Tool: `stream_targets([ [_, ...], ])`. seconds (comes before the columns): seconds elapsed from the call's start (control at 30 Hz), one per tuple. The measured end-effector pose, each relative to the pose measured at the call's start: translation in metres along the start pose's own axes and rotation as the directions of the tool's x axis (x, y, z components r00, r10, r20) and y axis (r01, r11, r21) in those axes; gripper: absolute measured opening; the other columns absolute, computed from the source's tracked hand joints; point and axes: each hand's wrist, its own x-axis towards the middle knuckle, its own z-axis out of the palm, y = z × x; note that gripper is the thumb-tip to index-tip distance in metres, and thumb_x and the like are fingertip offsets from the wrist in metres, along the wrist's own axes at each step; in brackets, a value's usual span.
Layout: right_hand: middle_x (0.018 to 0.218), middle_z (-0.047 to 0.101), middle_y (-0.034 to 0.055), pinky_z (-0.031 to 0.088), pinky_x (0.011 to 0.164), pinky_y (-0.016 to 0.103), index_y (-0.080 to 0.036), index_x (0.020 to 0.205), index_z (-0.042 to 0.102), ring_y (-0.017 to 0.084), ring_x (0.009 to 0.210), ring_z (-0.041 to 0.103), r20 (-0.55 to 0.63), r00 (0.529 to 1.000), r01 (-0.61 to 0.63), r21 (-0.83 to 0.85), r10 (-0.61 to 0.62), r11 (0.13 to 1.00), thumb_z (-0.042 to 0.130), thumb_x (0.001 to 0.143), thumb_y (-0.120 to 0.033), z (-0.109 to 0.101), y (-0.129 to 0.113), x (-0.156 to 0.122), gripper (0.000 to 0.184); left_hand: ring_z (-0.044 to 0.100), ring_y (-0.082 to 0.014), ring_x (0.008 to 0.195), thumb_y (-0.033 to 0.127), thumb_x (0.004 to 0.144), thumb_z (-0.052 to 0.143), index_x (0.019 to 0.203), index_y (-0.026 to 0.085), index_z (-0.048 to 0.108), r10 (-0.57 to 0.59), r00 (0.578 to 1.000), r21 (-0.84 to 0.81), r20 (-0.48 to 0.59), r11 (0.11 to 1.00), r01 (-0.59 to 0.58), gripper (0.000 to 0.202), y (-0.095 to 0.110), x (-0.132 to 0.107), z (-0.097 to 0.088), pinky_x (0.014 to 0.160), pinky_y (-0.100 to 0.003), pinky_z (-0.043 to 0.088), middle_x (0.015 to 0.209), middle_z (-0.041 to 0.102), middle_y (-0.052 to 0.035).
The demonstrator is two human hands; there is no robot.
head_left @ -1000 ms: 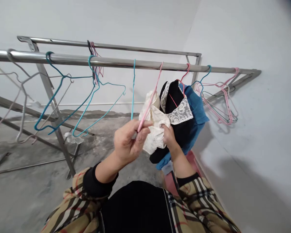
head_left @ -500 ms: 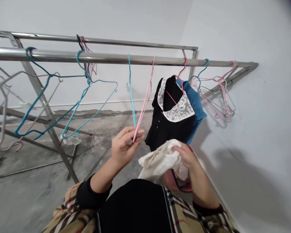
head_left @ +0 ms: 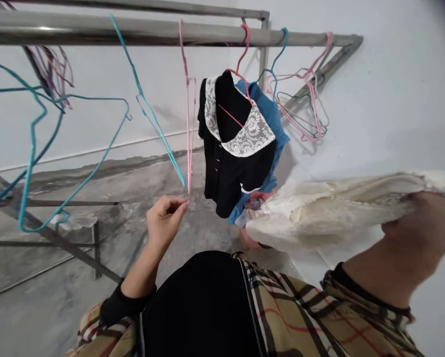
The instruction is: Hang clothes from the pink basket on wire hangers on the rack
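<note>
My right hand [head_left: 423, 223], blurred by motion, grips a cream-white cloth garment [head_left: 330, 208] that stretches out leftward in folds. My left hand [head_left: 165, 220] has thumb and fingers drawn together, with nothing visible between them. Just above its fingertips is the lower end of a pink hanger [head_left: 189, 144], seen nearly edge-on. Beside that, a light-blue hanger [head_left: 153, 119] tilts toward it, their lower ends close together. To the right, a black short-sleeved top [head_left: 226, 168] with a white lace collar hangs on a red-pink hanger [head_left: 244, 54].
A metal rail [head_left: 133, 29] crosses above my hands. Behind the black top hangs a blue garment [head_left: 278, 131]. Several pink and green hangers [head_left: 313, 104] are at the rail's right end, and a teal hanger [head_left: 31, 148] is at left. Clothes [head_left: 250, 210] lie in a pink container [head_left: 249, 240] below.
My right hand has swung right, spreading the white garment. My left hand has let go of the pink hanger, which now hangs more upright. The view has shifted right and down.
</note>
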Motion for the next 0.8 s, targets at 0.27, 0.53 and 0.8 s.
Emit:
stream_targets([
  [0.27,0.071,0.066,0.0128,0.045,0.064,0.037,-0.021,0.067,0.061,0.021,0.067,0.06,0.317,0.906,-0.071,-0.541,0.281,0.838,0.055,0.073,-0.03,0.035,0.126,0.004,0.012,0.055,-0.0099,0.052,0.037,0.072,0.074,0.062,0.018,0.064,-0.115,0.956,0.026,0.27,0.993,0.112,0.024,-0.013,-0.021,0.028,0.05,-0.02,0.041,0.057,0.062,0.0019],
  [0.53,0.105,0.071,0.013,0.052,0.085,0.041,-0.017,0.104,0.07,0.024,0.093,0.067,0.608,0.793,0.154,-0.237,0.023,0.959,0.053,0.085,-0.039,0.081,0.095,-0.031,0.034,0.049,-0.0079,0.049,0.036,0.071,0.077,0.058,0.017,0.059,-0.062,0.888,0.039,0.455,0.998,0.049,0.03,0.009,-0.017,0.057,0.049,-0.019,0.035,0.053,0.056,0.0049],
  [0.8,0.12,0.066,0.0109,0.048,0.098,0.043,-0.02,0.125,0.06,0.023,0.11,0.062,0.64,0.745,0.123,0.143,-0.187,0.982,0.05,0.09,-0.049,0.174,0.036,-0.034,0.046,0.046,-0.0086,0.052,0.051,0.073,0.073,0.055,0.017,0.052,0.064,0.801,0.081,0.596,0.987,-0.139,0.044,0.054,0.011,0.096,0.052,-0.023,0.026,0.054,0.054,0.0047],
])
